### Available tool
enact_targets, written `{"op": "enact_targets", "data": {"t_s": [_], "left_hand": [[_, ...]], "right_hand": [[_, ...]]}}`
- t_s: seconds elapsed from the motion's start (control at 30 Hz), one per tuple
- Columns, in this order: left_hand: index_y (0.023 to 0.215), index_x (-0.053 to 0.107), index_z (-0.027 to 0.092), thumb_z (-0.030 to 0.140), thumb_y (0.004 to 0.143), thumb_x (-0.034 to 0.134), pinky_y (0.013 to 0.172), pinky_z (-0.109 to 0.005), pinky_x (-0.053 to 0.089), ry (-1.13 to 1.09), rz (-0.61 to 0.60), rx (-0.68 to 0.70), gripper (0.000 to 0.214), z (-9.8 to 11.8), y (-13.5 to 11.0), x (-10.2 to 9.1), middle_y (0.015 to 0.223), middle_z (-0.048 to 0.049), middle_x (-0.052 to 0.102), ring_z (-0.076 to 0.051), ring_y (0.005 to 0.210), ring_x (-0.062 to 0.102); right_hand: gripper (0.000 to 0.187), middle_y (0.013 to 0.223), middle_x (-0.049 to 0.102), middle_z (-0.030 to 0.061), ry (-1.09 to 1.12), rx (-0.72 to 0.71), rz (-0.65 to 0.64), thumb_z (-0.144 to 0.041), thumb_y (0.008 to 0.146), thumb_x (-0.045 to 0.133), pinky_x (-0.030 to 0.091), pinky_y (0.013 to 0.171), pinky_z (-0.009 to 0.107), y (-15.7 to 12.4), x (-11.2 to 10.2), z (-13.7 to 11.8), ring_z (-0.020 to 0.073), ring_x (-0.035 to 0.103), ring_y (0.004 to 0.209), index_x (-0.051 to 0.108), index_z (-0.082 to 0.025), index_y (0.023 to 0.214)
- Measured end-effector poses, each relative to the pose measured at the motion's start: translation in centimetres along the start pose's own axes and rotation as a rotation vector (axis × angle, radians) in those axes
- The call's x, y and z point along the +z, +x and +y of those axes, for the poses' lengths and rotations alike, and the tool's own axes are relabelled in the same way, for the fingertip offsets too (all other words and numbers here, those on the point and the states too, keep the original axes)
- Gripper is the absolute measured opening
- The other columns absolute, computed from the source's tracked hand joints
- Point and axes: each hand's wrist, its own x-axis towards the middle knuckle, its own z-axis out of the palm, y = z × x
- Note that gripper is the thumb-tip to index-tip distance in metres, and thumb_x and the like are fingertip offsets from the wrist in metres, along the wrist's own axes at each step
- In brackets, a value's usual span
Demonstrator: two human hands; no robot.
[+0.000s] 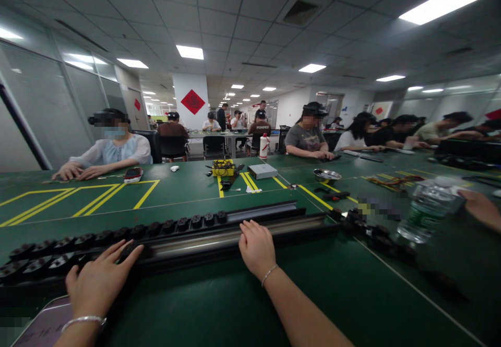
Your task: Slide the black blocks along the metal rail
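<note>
A long black rail (pixel 195 245) with a shiny metal channel lies across the green table in front of me. Small dark blocks (pixel 33 266) stand in a row along its left part. My left hand (pixel 97 279) is spread over the left end of the bare channel, its fingertips at a dark block partly hidden beneath them. Bent over the rail's near edge, the fingers of my right hand (pixel 257 250) grip it near the middle. Behind lies a second, parallel rail (pixel 266 211), also carrying a row of black blocks (pixel 168 226).
A phone (pixel 45 326) lies below my left wrist. At right, another person's hand (pixel 483 208) is by a water bottle (pixel 426 211), near dark parts (pixel 376 235). A yellow item (pixel 223 168), grey box (pixel 262 171) and metal bowl (pixel 327 175) stand farther back. People sit around the table.
</note>
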Motion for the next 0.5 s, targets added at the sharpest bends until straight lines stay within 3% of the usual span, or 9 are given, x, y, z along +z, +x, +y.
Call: {"op": "enact_targets", "data": {"t_s": [0.17, 0.4, 0.5], "left_hand": [[0.139, 0.014, 0.032, 0.059, 0.072, -0.008, 0.094, -0.051, 0.043, 0.071, -0.051, 0.036, 0.076, -0.57, 0.42, -0.56, 0.148, 0.0098, 0.021, -0.023, 0.132, 0.028], [0.140, 0.010, 0.028, 0.054, 0.073, -0.014, 0.092, -0.045, 0.047, 0.122, -0.067, 0.079, 0.076, -0.63, 0.42, -0.52, 0.149, 0.0064, 0.020, -0.021, 0.129, 0.033], [0.141, 0.008, 0.027, 0.045, 0.077, -0.015, 0.089, -0.043, 0.049, 0.382, -0.049, 0.158, 0.070, -0.81, 0.59, -0.67, 0.146, 0.0034, 0.027, -0.018, 0.125, 0.040]], "right_hand": [[0.035, 0.118, 0.060, 0.0035, 0.003, 0.000, 0.002, -0.023, 0.084, 0.039, 0.029, 0.097, 0.034, -0.04, 0.10, 0.01, 0.0175, 0.047, 0.116, 0.061, -0.021, 0.112], [0.035, 0.118, 0.060, 0.0034, 0.009, -0.004, 0.005, -0.023, 0.084, 0.039, 0.028, 0.097, 0.034, -0.07, 0.10, 0.04, 0.0178, 0.046, 0.116, 0.061, -0.021, 0.112], [0.035, 0.118, 0.060, 0.0030, 0.007, -0.004, 0.012, -0.023, 0.085, 0.039, 0.028, 0.097, 0.034, -0.06, 0.09, 0.02, 0.0176, 0.046, 0.116, 0.061, -0.021, 0.112]]}}
